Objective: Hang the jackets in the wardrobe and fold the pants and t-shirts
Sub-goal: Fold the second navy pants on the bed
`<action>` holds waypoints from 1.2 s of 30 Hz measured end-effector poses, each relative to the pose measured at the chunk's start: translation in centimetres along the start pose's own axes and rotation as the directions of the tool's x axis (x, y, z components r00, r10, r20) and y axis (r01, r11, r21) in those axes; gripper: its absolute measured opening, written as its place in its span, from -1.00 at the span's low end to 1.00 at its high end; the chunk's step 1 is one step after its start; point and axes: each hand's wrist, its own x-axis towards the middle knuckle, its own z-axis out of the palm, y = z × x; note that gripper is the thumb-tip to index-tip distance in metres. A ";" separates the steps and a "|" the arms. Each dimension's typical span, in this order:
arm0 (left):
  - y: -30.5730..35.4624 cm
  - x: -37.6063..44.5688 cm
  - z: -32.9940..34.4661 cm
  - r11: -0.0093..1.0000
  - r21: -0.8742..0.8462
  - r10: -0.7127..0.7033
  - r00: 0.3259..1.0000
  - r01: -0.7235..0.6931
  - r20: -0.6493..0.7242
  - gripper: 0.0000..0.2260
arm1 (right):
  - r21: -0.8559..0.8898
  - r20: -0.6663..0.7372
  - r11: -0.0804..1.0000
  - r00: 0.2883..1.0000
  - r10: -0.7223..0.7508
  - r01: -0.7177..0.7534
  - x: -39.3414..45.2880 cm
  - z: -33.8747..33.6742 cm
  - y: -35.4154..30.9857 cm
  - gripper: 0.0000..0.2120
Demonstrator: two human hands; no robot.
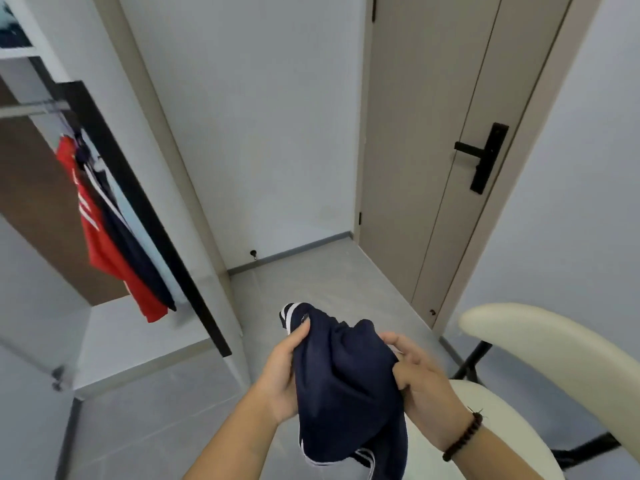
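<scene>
A bunched navy garment with white stripes (346, 386) hangs between both my hands at the lower middle of the view. My left hand (282, 372) grips its left side, thumb over the striped edge. My right hand (420, 379) grips the fabric on the right, fingers curled into it. In the open wardrobe (145, 199) at the left, a red jacket (104, 244) and a navy jacket (138, 258) hang from the rail (31, 110).
A cream chair (540, 344) with black legs stands at the lower right, its seat under my right wrist. A closed beige door with a black handle (485, 157) is at the right. Grey tiled floor (311, 278) lies ahead.
</scene>
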 end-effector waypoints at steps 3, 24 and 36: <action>3.2 -4.6 -2.8 0.975 -0.097 0.191 0.976 -0.201 -0.109 -0.57 | -0.335 -0.017 0.939 0.995 -0.094 0.082 0.4 5.1 0.5 -0.60; 14.2 -26.7 -20.2 -0.146 0.948 0.761 0.581 -0.283 0.291 -0.70 | -0.506 0.641 0.728 0.767 -0.042 0.463 2.7 37.8 0.3 -0.75; 17.6 -26.7 -28.5 0.118 0.989 0.805 0.592 -0.091 -0.041 -0.57 | -0.527 0.799 0.496 0.601 0.013 0.690 9.8 43.5 0.4 -0.62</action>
